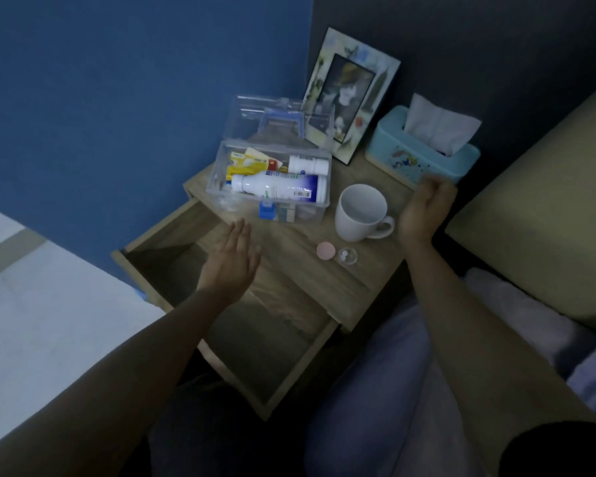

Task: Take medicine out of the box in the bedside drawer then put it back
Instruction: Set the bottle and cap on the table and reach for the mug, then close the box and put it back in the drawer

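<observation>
A clear plastic medicine box [217, 187] stands on the bedside table with its lid [248, 111] raised. Inside lie a large white bottle [276, 189], a smaller white bottle [307, 164] and yellow packets [245, 163]. The wooden drawer [255, 342] below is pulled out and looks empty. My left hand [233, 259] hovers flat over the drawer, fingers extended, just in front of the box. My right hand [424, 210] is blurred, fingers curled, between the white mug [358, 211] and the tissue box [420, 153]; I cannot see anything in it.
A pink cap [326, 251] and a small clear cup with white pills [347, 255] sit on the tabletop near the mug. A picture frame [351, 94] leans against the dark wall. A bed edge lies at the right, a blue wall at the left.
</observation>
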### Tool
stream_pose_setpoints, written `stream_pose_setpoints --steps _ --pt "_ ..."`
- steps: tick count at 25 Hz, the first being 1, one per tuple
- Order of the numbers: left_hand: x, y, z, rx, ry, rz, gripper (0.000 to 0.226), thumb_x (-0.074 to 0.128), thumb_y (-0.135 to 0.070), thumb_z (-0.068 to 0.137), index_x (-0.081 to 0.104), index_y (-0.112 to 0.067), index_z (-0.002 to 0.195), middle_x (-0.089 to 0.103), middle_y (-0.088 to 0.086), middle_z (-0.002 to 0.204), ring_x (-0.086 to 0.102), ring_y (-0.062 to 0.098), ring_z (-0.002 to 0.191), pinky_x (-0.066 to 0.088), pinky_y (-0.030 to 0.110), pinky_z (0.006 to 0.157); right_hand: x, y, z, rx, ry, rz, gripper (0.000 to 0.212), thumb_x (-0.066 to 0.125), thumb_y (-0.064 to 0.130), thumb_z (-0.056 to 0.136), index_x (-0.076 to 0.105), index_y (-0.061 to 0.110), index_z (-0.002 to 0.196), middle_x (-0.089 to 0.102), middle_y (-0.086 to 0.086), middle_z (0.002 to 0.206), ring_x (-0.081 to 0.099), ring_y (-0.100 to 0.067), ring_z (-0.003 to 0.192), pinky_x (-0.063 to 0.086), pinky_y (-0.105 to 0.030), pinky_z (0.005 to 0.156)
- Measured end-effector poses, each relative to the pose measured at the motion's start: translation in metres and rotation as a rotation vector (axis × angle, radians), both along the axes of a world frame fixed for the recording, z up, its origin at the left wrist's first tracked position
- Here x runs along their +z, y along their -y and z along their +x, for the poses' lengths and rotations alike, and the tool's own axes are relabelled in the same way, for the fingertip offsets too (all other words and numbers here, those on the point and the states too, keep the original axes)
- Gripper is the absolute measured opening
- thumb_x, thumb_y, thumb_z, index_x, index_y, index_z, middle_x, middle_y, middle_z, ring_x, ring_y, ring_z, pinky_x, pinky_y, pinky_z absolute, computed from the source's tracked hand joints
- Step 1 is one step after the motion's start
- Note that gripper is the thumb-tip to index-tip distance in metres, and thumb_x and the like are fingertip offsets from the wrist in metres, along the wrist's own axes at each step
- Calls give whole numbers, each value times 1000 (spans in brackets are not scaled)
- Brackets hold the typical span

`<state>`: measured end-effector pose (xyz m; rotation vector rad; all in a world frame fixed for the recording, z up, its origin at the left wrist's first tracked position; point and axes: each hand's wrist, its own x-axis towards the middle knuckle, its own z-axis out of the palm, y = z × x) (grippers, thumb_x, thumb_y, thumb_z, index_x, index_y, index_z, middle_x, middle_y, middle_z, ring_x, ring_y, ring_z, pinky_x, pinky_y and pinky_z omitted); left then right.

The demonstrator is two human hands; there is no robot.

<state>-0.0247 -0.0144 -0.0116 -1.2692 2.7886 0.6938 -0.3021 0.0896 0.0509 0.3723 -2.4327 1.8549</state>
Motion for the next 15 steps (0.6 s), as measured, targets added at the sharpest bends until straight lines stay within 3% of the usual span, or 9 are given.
stream_pose_setpoints --steps 2,5,7,9,10,13,15 --pt "18 12 11 82 -16 -49 58 22 -37 100 21 -4 147 22 17 157 15 27 147 14 40 119 30 16 -11 65 -207 9 24 45 13 88 57 -8 88 54 -17 91 51 -22 89 37 -9 78" --pt "40 31 20 173 -26 -115 54 21 -31 100 28 3 142 31 26 150 24 35 143 21 45 118 58 58 -8 268 -331 86 22 44 11 90 57 -6 87 59 -26 93 55 -28 88 32 -13 70" --pt "53 40 21 252 -51 -105 53 22 -28 101 26 5 143 27 28 151 22 38 143 20 46 118 61 85 1 438 -231 252 25 42 20 91 60 2 95 60 -22 103 56 -28 95 30 -17 71" --pt "64 50 18 408 -202 -20 55 27 -31 101 26 5 143 29 27 151 25 37 141 20 44 116 57 109 10 571 -70 436 30 39 35 91 55 10 95 58 -19 111 56 -26 102 33 -22 76" --pt "68 56 16 478 -276 48 57 28 -34 100 26 3 143 30 26 151 27 36 140 20 43 115 55 120 13 608 -3 507 39 36 39 93 52 4 99 55 -22 120 55 -29 109 35 -26 80" --pt "79 77 6 594 -426 263 57 25 -42 100 35 -4 141 37 21 148 34 33 137 26 35 108 57 159 16 609 165 608 62 30 43 97 31 -4 138 33 -22 148 39 -34 131 34 -33 102" --pt "85 90 -1 640 -518 359 57 22 -45 99 44 -8 136 44 18 144 39 32 133 28 32 102 59 184 13 608 277 603 65 27 46 97 23 1 144 29 -18 151 35 -32 134 30 -35 108"
